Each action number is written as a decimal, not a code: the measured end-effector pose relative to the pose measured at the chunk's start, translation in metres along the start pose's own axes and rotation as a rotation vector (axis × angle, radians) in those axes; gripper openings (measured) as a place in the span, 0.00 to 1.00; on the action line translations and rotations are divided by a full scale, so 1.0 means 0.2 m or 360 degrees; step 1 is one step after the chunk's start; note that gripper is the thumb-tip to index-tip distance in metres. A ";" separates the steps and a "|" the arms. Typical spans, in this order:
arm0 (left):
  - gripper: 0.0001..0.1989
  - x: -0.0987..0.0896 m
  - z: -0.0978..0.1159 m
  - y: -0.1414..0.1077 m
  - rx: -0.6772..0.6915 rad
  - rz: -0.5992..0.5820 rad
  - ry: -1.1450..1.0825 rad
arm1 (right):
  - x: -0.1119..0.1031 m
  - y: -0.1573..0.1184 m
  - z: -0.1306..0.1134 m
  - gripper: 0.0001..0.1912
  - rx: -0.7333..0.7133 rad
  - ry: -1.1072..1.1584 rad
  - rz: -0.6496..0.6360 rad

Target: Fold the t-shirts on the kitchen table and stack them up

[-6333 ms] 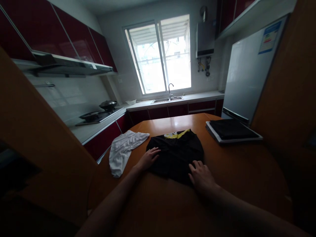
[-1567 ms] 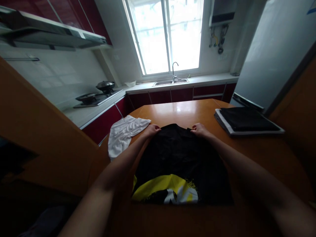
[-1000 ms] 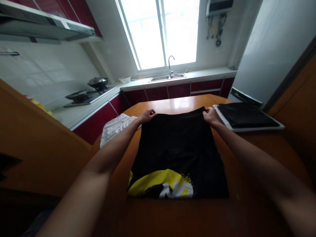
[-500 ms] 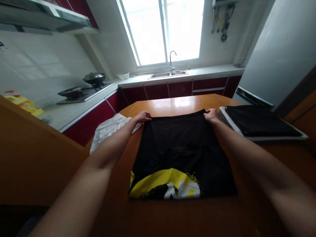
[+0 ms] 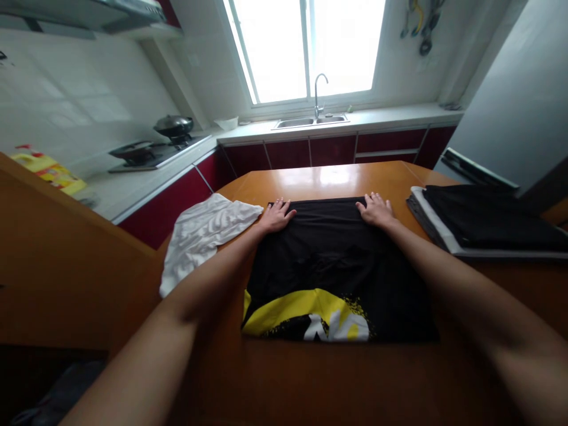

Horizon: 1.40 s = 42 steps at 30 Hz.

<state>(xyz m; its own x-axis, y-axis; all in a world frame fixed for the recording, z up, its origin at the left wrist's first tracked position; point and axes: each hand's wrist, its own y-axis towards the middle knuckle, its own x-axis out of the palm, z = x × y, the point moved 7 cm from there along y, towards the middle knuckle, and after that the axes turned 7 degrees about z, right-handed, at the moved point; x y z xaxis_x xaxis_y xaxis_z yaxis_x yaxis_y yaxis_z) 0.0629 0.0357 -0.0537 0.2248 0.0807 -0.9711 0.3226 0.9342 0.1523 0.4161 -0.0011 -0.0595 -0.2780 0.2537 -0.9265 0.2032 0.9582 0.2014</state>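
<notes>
A black T-shirt (image 5: 328, 248) with a yellow and white print lies folded on the wooden table (image 5: 310, 378), its print toward me. My left hand (image 5: 276, 216) rests flat on the shirt's far left corner, fingers spread. On the far right corner lies my right hand (image 5: 375, 210), also flat with its fingers apart. Small wrinkles cross the middle of the black cloth. A crumpled white garment (image 5: 195, 236) lies left of the shirt, close to my left forearm.
At the table's right is a stack of folded clothes (image 5: 492, 219), black on top. A wooden panel (image 5: 66, 260) stands at the left. Beyond the table are a stove (image 5: 160, 155), a sink (image 5: 310, 121) and a grey fridge (image 5: 510, 106).
Both hands have let go of the shirt's far edge, which they pinched before, and now lie flat on it. The far edge has come down onto the table. My view has shifted slightly.
</notes>
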 end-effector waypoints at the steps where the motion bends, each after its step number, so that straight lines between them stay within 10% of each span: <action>1: 0.35 -0.01 -0.01 0.00 -0.0004 -0.0014 -0.0004 | 0.01 0.00 0.00 0.36 0.0011 -0.0001 -0.0044; 9: 0.24 -0.30 0.19 -0.18 0.0191 0.0345 -0.0281 | -0.27 -0.17 -0.14 0.19 -0.0273 0.0121 0.0291; 16: 0.25 -0.31 0.45 -0.71 0.0412 -0.0072 -0.0537 | -0.34 -0.57 -0.18 0.15 -0.0655 0.0389 -0.0285; 22: 0.12 -0.35 0.47 -0.86 0.0346 0.0218 -0.0645 | -0.40 -0.77 -0.14 0.06 -0.0731 0.0292 -0.0442; 33: 0.13 -0.86 0.71 -1.52 0.0842 0.0142 -0.0726 | -1.02 -1.53 -0.23 0.05 -0.1226 0.0488 -0.0340; 37: 0.13 -0.86 0.79 -1.82 0.0884 -0.0002 -0.0710 | -1.08 -1.86 -0.23 0.10 -0.1261 0.0402 -0.0417; 42: 0.16 -0.71 0.80 -2.09 0.0871 -0.0143 -0.0595 | -0.90 -2.15 -0.18 0.14 -0.1279 0.0221 -0.0469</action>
<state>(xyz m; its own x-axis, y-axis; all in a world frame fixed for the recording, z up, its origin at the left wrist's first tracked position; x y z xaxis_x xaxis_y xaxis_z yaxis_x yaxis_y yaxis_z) 0.0439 -0.4226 0.0502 0.4470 -0.2068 -0.8703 0.7526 0.6129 0.2410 0.3455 -0.4544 0.0311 -0.3377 -0.0557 -0.9396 -0.6058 0.7769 0.1716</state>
